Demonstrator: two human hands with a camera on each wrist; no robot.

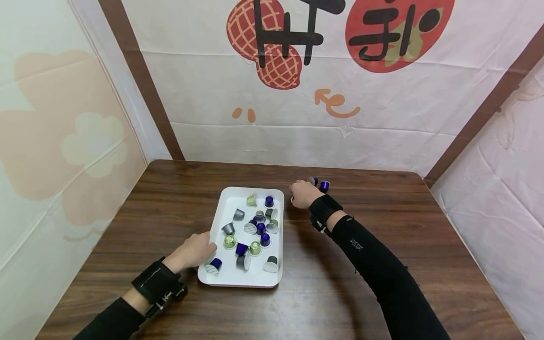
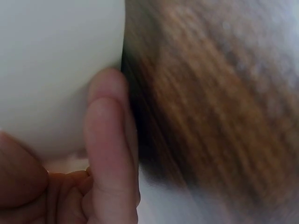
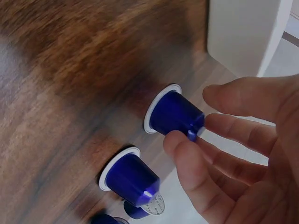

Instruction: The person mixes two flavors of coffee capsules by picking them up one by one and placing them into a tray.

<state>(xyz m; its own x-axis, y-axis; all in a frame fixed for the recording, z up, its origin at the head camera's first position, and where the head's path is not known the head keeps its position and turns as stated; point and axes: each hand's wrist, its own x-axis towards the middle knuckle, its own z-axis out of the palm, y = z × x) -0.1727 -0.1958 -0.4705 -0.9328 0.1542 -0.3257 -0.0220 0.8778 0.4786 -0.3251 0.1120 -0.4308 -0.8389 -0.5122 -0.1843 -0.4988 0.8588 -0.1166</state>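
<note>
In the head view my left hand grips the left rim of a white tray. The left wrist view shows those fingertips against the tray's wall. On the table right of the tray, my right hand is around a blue coffee capsule. That capsule sits rim down, with its narrow end among the spread fingers; a gap shows beside one fingertip. Another blue capsule stands alongside, and one lying on its side shows its printed lid. In the head view the hand hides the nearest capsule.
Inside the tray lie several coffee capsules, among them a green one, a blue one and a grey one. The brown wooden table meets a printed white cloth at its far edge.
</note>
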